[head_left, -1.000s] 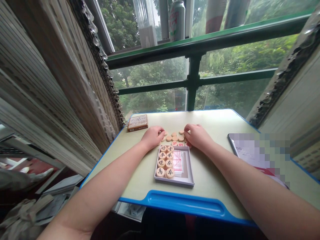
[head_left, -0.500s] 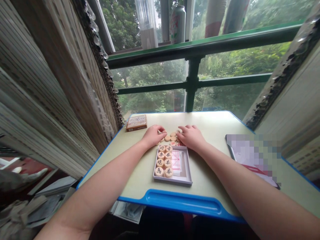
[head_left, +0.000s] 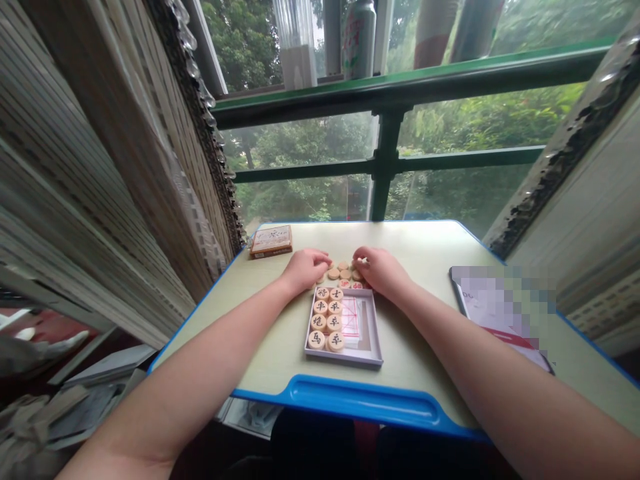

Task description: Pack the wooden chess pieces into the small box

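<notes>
My left hand (head_left: 306,269) curls at the left of a group of loose wooden xiangqi pieces (head_left: 345,274), thumb and fingertips closed on a piece that is mostly hidden. Opposite it, my right hand (head_left: 381,269) is bent in a pinch at the group's right side, on a piece its fingers largely cover. Two nearer pieces show red characters (head_left: 345,284). Just below lies an open white box (head_left: 373,361). Its left half holds two columns of pieces with black characters (head_left: 334,323); a folded paper with red lines (head_left: 351,320) lies beside them.
A small brown-edged box (head_left: 271,241) rests at the table's back left. On the right lies a tablet-like device (head_left: 483,313), partly pixelated. The table (head_left: 260,360) has a blue rim with a front groove. Curtains flank it, and a can (head_left: 359,40) stands on the window ledge.
The fingers of my right hand have drawn from spread to a pinch over the pieces. My left hand stays near the same place. The view has shifted slightly.
</notes>
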{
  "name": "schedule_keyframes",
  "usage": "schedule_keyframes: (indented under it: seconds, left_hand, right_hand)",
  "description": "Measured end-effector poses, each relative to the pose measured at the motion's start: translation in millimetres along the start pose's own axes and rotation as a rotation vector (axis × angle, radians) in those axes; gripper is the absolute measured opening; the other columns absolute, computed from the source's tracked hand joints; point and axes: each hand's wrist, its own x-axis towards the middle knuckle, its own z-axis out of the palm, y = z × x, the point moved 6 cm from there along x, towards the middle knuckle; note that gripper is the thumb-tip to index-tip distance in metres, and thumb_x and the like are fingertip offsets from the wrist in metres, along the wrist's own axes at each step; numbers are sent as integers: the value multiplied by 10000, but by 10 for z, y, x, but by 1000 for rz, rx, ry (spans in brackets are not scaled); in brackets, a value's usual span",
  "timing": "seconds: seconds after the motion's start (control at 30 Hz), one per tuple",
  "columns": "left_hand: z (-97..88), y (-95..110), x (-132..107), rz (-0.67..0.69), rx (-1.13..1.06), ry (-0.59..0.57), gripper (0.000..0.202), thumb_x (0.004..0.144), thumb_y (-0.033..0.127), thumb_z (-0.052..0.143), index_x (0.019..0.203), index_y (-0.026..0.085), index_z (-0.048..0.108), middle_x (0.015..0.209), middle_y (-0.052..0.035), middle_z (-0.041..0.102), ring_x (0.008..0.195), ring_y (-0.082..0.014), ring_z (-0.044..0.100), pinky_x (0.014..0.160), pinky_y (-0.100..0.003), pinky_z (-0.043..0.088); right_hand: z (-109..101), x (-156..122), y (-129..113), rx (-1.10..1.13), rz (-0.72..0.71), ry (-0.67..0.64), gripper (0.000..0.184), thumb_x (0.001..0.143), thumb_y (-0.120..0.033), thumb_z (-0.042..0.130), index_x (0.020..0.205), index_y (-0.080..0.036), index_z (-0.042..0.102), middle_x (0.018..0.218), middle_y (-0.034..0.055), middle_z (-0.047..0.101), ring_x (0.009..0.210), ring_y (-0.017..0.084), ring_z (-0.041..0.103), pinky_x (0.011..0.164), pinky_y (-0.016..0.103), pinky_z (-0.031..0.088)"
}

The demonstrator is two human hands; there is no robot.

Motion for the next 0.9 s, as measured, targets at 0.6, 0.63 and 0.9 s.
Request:
schedule_keyframes:
  seconds: [0.6, 0.63, 0.9]
  left_hand:
    - [35, -2, -29, 156, 29, -180, 376, 738, 432, 626, 1002, 182, 721, 1297, -130, 542, 1199, -264, 493, 1051, -395, 352]
    - [41, 17, -35, 159, 38, -173, 345, 738, 417, 627, 972, 184, 729, 1287, -125, 551, 1196, -262, 493, 1046, -395, 358]
    - [-12, 98, -29, 169, 38, -59, 141, 729, 261, 622, 840, 189, 672, 981, -47, 680, 959, -190, 597, 910, -327, 451]
  right_hand:
    - [-197, -128, -8, -130, 35, -101, 248, 771, -406, 561, 782, -223, 729, 893, 77, 635, 842, 203, 575, 734, 286, 423]
    - [-196, -133, -18, -142, 30, -113, 253, 761, -417, 569, 784, -226, 733, 885, 79, 642, 840, 208, 578, 728, 287, 424]
    - [-113, -103, -17, -65, 58, -195, 210, 741, -357, 598, 748, -197, 735, 769, 52, 709, 665, 161, 600, 577, 240, 396]
